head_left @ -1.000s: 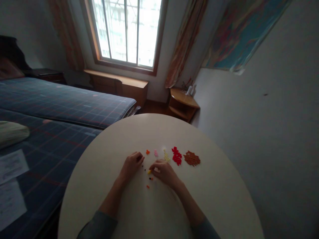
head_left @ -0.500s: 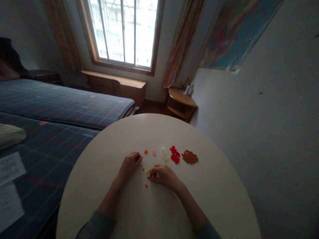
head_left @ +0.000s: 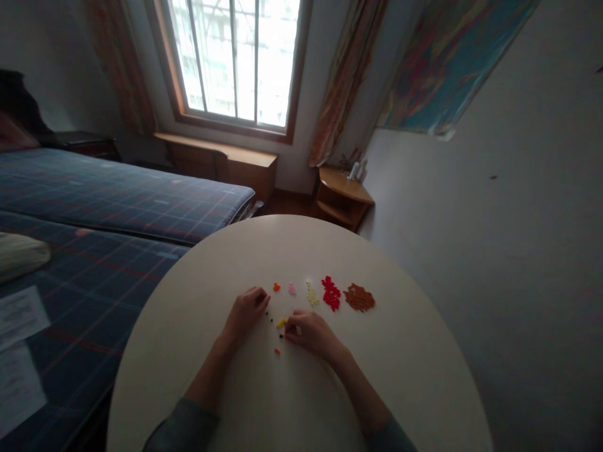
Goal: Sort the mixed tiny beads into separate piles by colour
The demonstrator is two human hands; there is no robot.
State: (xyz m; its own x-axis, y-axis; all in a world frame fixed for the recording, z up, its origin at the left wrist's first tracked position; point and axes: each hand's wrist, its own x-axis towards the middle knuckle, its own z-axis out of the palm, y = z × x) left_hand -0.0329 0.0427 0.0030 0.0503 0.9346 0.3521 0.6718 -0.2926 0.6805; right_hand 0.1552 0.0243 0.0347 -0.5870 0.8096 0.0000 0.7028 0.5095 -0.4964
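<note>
My left hand point(head_left: 251, 308) rests on the white round table point(head_left: 414, 358), its fingers curled together beside two tiny black pieces point(head_left: 271, 320). Anything between those fingertips is too small to see. My right hand point(head_left: 311, 331) is pinched closed over the tabletop, right beside a small yellow piece point(head_left: 281, 323) and a black piece point(head_left: 281, 336). What it pinches, if anything, is hidden by the fingers. Nearer to me lies a small orange piece point(head_left: 277, 351).
Beyond my hands small pieces lie sorted by colour: orange point(head_left: 276, 287), pink point(head_left: 292, 289), pale yellow point(head_left: 311, 294), a red pile point(head_left: 331, 294) and a brown pile point(head_left: 359, 297). A bed point(head_left: 122, 194) adjoins the table on the left, a wall point(head_left: 447, 220) on the right.
My right hand has shifted very slightly at the fingertips, showing a little more of the yellow piece. My left hand and the piles stay where they were.
</note>
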